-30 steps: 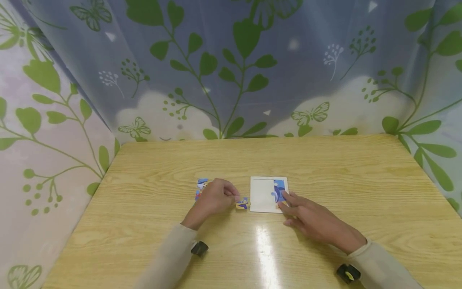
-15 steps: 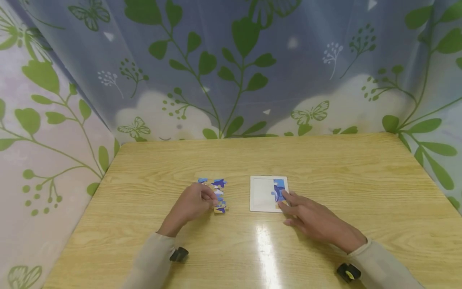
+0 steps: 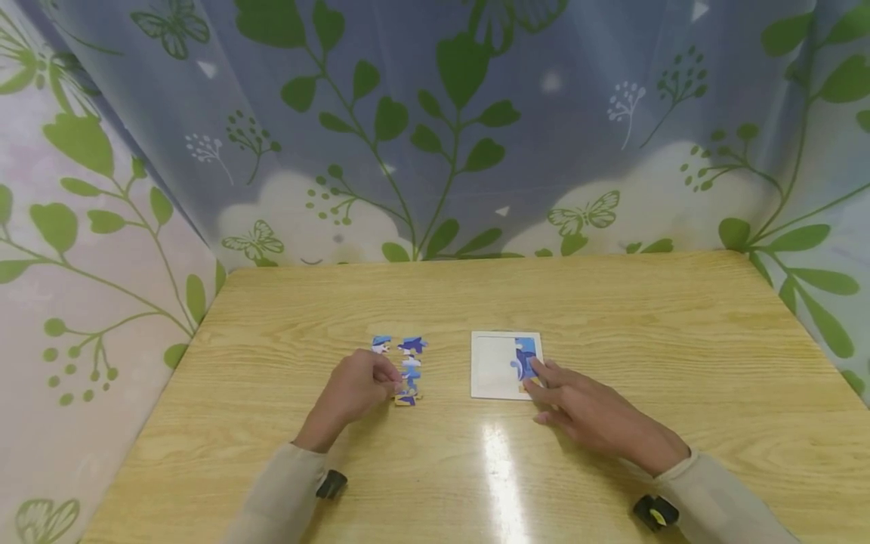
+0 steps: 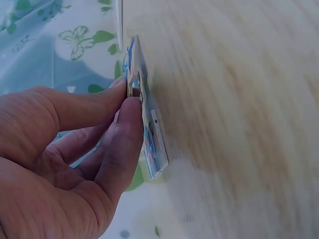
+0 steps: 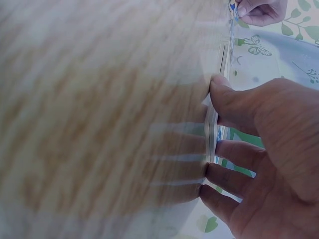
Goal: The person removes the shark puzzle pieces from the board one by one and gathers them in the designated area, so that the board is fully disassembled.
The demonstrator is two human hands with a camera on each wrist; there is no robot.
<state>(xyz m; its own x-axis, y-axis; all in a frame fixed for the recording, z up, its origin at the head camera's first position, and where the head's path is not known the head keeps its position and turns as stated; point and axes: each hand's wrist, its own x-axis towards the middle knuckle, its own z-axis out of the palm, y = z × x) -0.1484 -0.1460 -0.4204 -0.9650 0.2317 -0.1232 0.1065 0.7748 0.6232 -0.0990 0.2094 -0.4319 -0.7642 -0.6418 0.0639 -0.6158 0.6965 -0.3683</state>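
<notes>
My left hand pinches a yellow and purple jigsaw piece between thumb and fingertips, low at the near end of a column of loose pieces. The left wrist view shows thumb and finger meeting at the edge of the tilted piece. To the right lies a white puzzle tray, with blue picture pieces fitted along its right side. My right hand rests at that side, its fingers extended over the tray's edge. In the right wrist view, thumb and fingers are spread along the tray.
Beyond my left hand lie more loose pieces, among them a blue and white one and a dark blue one. All sit on a wooden table backed by a leaf-patterned curtain.
My left hand has moved left, away from the tray's left edge, carrying the jigsaw piece back to the loose pieces. The right hand and the tray have stayed in place.
</notes>
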